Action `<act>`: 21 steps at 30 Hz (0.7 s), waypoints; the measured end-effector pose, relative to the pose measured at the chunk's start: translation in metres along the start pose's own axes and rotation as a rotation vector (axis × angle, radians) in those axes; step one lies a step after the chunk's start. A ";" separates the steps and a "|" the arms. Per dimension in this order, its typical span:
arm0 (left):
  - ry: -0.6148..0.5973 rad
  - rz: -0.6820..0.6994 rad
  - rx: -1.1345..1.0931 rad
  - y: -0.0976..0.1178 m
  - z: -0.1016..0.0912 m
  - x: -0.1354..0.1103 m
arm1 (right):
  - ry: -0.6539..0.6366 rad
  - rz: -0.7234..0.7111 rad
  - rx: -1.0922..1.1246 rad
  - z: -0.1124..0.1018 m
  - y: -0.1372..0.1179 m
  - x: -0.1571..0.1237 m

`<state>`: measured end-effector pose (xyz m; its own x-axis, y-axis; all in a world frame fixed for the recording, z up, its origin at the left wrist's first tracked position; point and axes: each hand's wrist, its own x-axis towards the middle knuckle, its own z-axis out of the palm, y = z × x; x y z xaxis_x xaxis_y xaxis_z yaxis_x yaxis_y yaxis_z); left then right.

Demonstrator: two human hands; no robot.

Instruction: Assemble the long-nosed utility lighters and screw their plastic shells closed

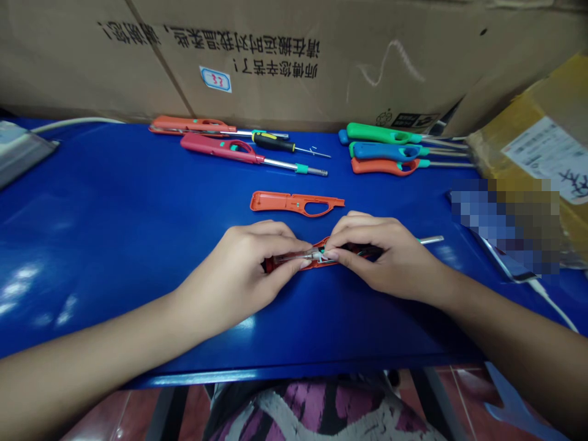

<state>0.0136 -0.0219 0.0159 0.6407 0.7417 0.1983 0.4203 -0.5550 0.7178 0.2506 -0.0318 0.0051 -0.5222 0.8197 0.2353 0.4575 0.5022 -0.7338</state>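
Near the table's front, my left hand is closed around a clear lighter fuel tank, thumb and fingers on its sides. The tank lies over an orange lighter half shell, mostly covered by both hands. My right hand pinches at a small white part by the tank's end; its fingertips hide most of it. Something dark shows under the right palm, too hidden to name. A metal lighter tube sticks out beyond the right hand. Just behind lies the other orange half shell, with its trigger opening.
Behind are a red lighter, an orange lighter and a black-yellow screwdriver. Several coloured lighters lie back right, beside a taped carton. A phone with a cable lies right. A large cardboard box bounds the back.
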 end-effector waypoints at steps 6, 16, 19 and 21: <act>-0.001 0.001 -0.018 0.000 0.002 0.000 | -0.006 -0.019 -0.017 -0.001 0.000 0.000; 0.019 0.011 0.007 -0.001 0.001 -0.001 | 0.029 -0.032 -0.045 0.001 -0.001 0.001; 0.030 0.030 0.031 -0.001 -0.001 -0.001 | 0.049 0.009 -0.046 0.002 -0.003 0.000; 0.038 0.047 0.045 -0.001 -0.001 0.000 | 0.036 0.018 -0.047 0.002 -0.004 -0.001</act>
<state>0.0123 -0.0214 0.0162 0.6358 0.7280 0.2565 0.4193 -0.6048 0.6770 0.2481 -0.0353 0.0065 -0.4877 0.8376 0.2461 0.5004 0.4992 -0.7073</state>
